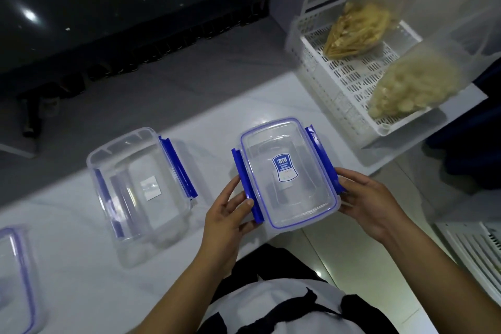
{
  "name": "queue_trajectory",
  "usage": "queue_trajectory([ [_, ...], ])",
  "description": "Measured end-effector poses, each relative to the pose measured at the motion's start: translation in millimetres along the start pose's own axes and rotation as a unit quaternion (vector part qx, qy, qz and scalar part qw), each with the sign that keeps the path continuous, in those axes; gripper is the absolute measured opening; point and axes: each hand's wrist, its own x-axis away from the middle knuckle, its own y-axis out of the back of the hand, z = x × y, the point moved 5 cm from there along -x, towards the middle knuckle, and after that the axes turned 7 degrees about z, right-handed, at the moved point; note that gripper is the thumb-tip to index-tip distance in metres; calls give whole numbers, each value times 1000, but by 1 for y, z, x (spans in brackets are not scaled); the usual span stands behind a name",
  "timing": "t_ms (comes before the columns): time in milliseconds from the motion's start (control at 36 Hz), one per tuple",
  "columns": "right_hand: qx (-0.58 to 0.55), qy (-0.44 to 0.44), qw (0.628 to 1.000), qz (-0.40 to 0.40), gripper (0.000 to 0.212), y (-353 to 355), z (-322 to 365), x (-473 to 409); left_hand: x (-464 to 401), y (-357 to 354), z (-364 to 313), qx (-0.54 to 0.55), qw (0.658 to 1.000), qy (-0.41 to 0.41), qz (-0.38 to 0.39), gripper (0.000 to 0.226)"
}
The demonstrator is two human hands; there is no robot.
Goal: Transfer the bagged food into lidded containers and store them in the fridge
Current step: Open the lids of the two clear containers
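A clear lidded container (287,171) with blue side clips and a blue label sits at the white table's near edge. My left hand (227,214) touches its left blue clip, thumb on the clip. Its right clip is under the fingers of my right hand (366,203). To the left, a second clear container (141,192) stands without a lid on top, with what looks like its lid with blue clips inside it. Two clear bags of pale food lie in a white basket: a yellowish one (355,30) at the back and a paler one (414,87) nearer.
The white perforated basket (344,81) stands at the table's right end. Another container's blue-rimmed lid (16,276) shows at the far left edge. A black glossy surface (108,8) lies beyond the table. A white slatted rack (477,252) is on the floor at right.
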Motion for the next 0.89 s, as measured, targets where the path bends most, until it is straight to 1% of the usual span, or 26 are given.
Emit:
queue_trajectory([
  [83, 19, 3, 1000, -19, 26, 4, -1, -4, 0, 0, 0, 11, 1000, 2, -4, 50],
  [139, 44, 22, 998, -42, 27, 6, -2, -6, 0, -1, -1, -23, 999, -4, -22, 51],
  [167, 54, 45, 996, -60, 28, 7, -2, -6, 1, -1, -1, -58, 998, -12, -31, 52],
  [222, 82, 112, 986, -90, 31, 9, 1, -3, 5, -2, -5, -182, 982, -47, -35, 59],
  [250, 115, 143, 979, -86, 34, 9, 2, 1, 7, -4, -7, -250, 965, -73, -17, 64],
  [278, 160, 165, 971, -59, 40, 6, 2, 4, 9, -8, -8, -306, 947, -98, 13, 70],
  [333, 272, 186, 944, 20, 67, -3, -3, 12, 13, -18, -6, -397, 904, -136, 79, 88],
  [389, 412, 195, 887, 68, 96, -10, -9, 17, 13, -28, -1, -459, 867, -159, 110, 108],
  [444, 507, 204, 832, 94, 110, -14, -10, 19, 10, -37, 1, -495, 843, -179, 113, 117],
  [472, 537, 202, 812, 106, 112, -16, -8, 18, 7, -40, 0, -507, 834, -191, 105, 117],
  [528, 588, 197, 775, 120, 108, -19, 0, 13, 0, -43, -2, -520, 825, -208, 78, 113],
  [583, 620, 199, 750, 117, 102, -22, 12, 4, -10, -43, -5, -539, 816, -201, 53, 113],
  [694, 646, 194, 727, 129, 101, -37, 42, -20, -38, -48, -18, -568, 805, -167, 26, 120],
  [778, 676, 187, 700, 136, 104, -48, 69, -40, -59, -56, -30, -571, 805, -162, 10, 120],
  [889, 665, 186, 705, 161, 105, -56, 97, -59, -77, -62, -42, -564, 811, -156, -11, 118],
])
